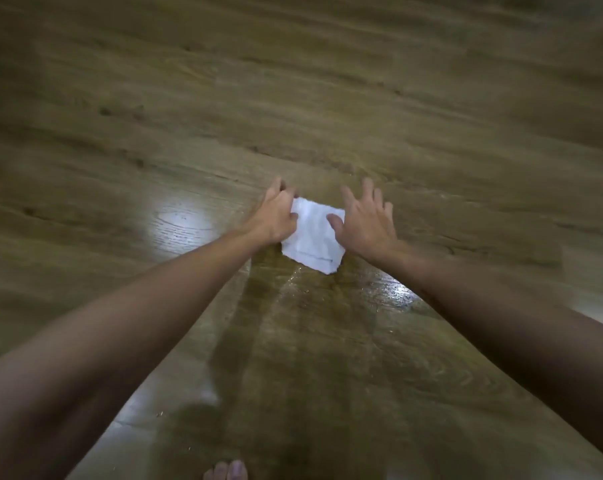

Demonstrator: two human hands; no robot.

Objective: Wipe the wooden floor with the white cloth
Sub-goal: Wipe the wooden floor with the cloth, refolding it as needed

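A folded white cloth (313,237) lies flat on the wooden floor (293,98) in the middle of the view. My left hand (276,213) is at the cloth's left edge, its fingers curled over the far left corner, pinching it. My right hand (366,220) lies on the cloth's right edge with the fingers spread and straight and the thumb resting on the cloth. Both arms reach forward from the bottom corners.
A wet, shiny streak (328,323) runs across the floor from the cloth back toward me. A bright light reflection (182,221) shows left of the cloth. My bare toes (225,471) are at the bottom edge. Wooden planks extend all around.
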